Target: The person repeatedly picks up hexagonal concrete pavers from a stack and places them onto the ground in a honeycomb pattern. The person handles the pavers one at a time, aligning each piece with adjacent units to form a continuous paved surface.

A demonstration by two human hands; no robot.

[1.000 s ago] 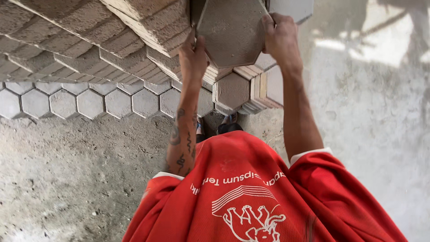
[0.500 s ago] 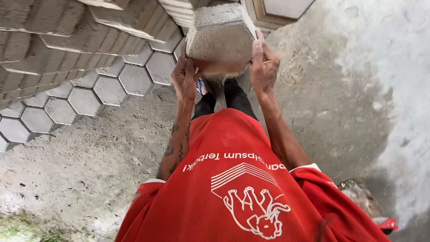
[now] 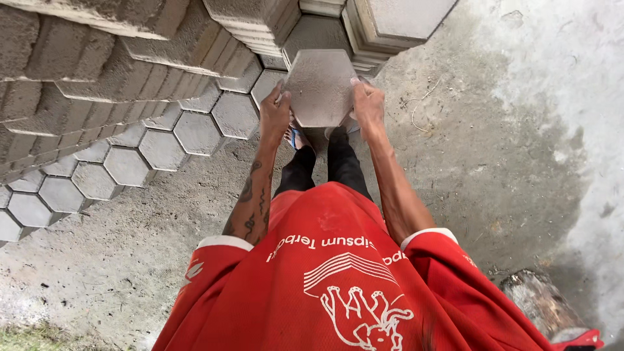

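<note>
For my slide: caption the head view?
Both hands, left hand and right hand, hold a hexagonal paver beside stacked pavers.

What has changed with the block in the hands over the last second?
The grey hexagonal paving block has come down from the stacked blocks and turned: half a second ago its thick side showed, now its flat face is up again, held in front of the legs. The left hand and right hand still grip its opposite edges. The row of hexagonal blocks on the concrete ground has not shifted.
</note>
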